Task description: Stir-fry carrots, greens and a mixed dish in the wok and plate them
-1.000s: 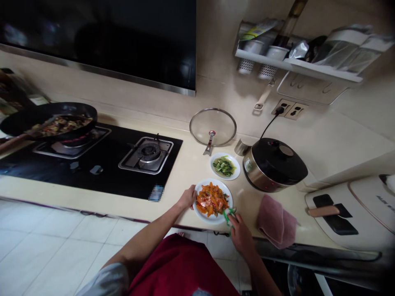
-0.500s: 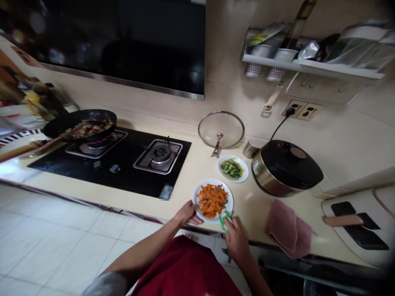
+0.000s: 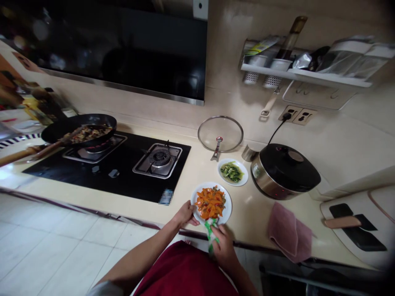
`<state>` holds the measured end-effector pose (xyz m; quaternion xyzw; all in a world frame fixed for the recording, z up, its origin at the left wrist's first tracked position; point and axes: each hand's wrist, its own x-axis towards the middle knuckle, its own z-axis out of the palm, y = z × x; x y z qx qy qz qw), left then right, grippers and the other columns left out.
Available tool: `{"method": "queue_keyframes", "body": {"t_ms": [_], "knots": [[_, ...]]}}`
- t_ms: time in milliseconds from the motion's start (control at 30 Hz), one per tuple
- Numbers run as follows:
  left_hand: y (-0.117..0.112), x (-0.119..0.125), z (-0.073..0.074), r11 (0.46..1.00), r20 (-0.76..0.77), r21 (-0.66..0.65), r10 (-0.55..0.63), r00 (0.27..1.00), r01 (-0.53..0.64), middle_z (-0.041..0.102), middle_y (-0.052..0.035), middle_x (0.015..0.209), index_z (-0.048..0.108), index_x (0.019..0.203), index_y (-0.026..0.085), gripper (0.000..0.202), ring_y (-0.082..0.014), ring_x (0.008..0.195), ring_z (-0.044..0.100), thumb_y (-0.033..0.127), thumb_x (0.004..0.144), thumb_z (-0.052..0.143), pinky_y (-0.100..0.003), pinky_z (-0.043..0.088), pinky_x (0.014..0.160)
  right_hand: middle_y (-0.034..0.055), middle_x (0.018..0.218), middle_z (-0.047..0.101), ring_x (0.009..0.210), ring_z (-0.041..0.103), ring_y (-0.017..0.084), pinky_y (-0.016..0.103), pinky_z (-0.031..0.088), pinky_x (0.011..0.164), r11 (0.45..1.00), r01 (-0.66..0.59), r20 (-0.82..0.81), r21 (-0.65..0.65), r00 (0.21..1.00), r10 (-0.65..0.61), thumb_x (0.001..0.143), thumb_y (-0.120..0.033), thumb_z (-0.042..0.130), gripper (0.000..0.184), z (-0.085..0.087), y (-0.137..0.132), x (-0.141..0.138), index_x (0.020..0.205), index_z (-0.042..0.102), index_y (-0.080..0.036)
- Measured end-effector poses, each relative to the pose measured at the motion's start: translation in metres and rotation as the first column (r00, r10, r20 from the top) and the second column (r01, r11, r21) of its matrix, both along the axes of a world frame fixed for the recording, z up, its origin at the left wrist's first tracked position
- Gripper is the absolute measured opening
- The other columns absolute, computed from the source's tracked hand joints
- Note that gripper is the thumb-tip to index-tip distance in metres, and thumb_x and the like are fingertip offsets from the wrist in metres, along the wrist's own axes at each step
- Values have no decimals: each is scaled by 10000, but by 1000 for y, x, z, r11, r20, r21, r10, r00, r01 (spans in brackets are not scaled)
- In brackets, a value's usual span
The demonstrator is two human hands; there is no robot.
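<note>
A white plate (image 3: 228,204) of sliced orange vegetables (image 3: 211,202) rests near the counter's front edge. My left hand (image 3: 187,214) grips the plate's left rim, thumb on top and fingers underneath. In my right hand (image 3: 224,246) is a bunched green and white cloth (image 3: 211,231), pressed at the plate's near rim. Part of the cloth hangs below the counter edge. Just behind stands a smaller white plate (image 3: 245,176) with cooked leafy greens (image 3: 231,172).
To the left, a wok (image 3: 55,130) with food and a wooden-handled utensil sits on the gas stove (image 3: 123,185). A glass lid (image 3: 231,133) leans on the wall. Rightward are an electric cooker (image 3: 282,172), a pink cloth (image 3: 290,232) and a white appliance (image 3: 373,205).
My right hand has slid the green and white cloth leftward along the plate's near rim. The left hand keeps its hold on the plate. The view has shifted slightly.
</note>
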<state>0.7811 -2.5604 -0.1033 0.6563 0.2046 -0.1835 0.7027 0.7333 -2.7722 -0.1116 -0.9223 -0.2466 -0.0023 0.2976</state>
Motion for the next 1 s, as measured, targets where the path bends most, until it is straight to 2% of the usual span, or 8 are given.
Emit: {"method": "queue_keyframes", "body": {"t_ms": [67, 167, 367, 533, 667, 733, 867, 1000], "knots": [[2, -2, -4, 998, 9, -19, 58, 998, -58, 641, -33, 508, 351, 1137, 116, 229, -205, 523, 677, 190, 936, 270, -273, 539, 475, 114, 1089, 625, 1020, 587, 214, 334, 470, 924, 995, 30, 7, 96, 1000, -31, 727, -91, 367, 531, 2, -8, 6, 1190, 616, -163], [7, 3, -10, 983, 35, -42, 180, 983, -179, 627, -18, 506, 338, 1145, 110, 232, -198, 512, 673, 205, 936, 299, -279, 552, 491, 118, 1083, 623, 1033, 583, 230, 361, 477, 910, 977, 148, 48, 153, 986, -157, 746, -116, 359, 508, -2, -31, 18, 1178, 619, -172], [23, 43, -9, 913, 88, -126, 399, 913, -387, 641, -23, 598, 348, 1141, 108, 304, -169, 493, 660, 309, 926, 427, -286, 571, 509, 117, 967, 620, 917, 604, 240, 372, 491, 831, 951, 262, 94, 164, 956, -279, 785, -177, 365, 449, -28, -65, 34, 1164, 606, -172], [22, 61, 0, 867, 87, -245, 465, 881, -433, 668, -60, 673, 362, 1100, 123, 233, -142, 596, 686, 314, 968, 339, -268, 586, 616, 121, 945, 583, 891, 581, 254, 395, 484, 805, 930, 340, 156, 140, 920, -360, 803, -200, 363, 426, -45, -81, 46, 1161, 592, -180], [-24, 58, -1, 892, 29, -331, 338, 941, -310, 676, -134, 653, 448, 1015, 97, 306, -199, 588, 691, 386, 917, 470, -313, 587, 583, 145, 1001, 551, 942, 535, 285, 438, 448, 843, 892, 451, 291, 1, 854, -432, 794, -169, 372, 420, -45, -93, 61, 1138, 614, -178], [-58, 66, -3, 905, 7, -363, 242, 970, -223, 666, -149, 631, 488, 995, 72, 339, -237, 554, 686, 358, 849, 597, -346, 583, 546, 162, 1084, 534, 987, 514, 306, 451, 431, 836, 840, 531, 344, -113, 814, -468, 800, -176, 397, 404, -42, -91, 63, 1130, 629, -182], [-112, 111, -3, 898, 25, -377, 255, 967, -227, 642, -84, 685, 379, 1189, 75, 482, -183, 530, 675, 331, 849, 605, -284, 577, 555, 155, 1196, 519, 1019, 499, 321, 437, 416, 781, 735, 611, 396, -293, 778, -488, 834, -174, 397, 426, -41, -74, 55, 1209, 595, -216], [-135, 160, 1, 890, 38, -362, 310, 950, -276, 626, -54, 785, 195, 1315, 146, 560, -122, 502, 648, 305, 895, 530, -245, 570, 545, 126, 1202, 540, 1032, 510, 295, 410, 415, 788, 708, 634, 441, -311, 756, -483, 827, -149, 420, 432, -45, -68, 50, 1211, 583, -262]]}}
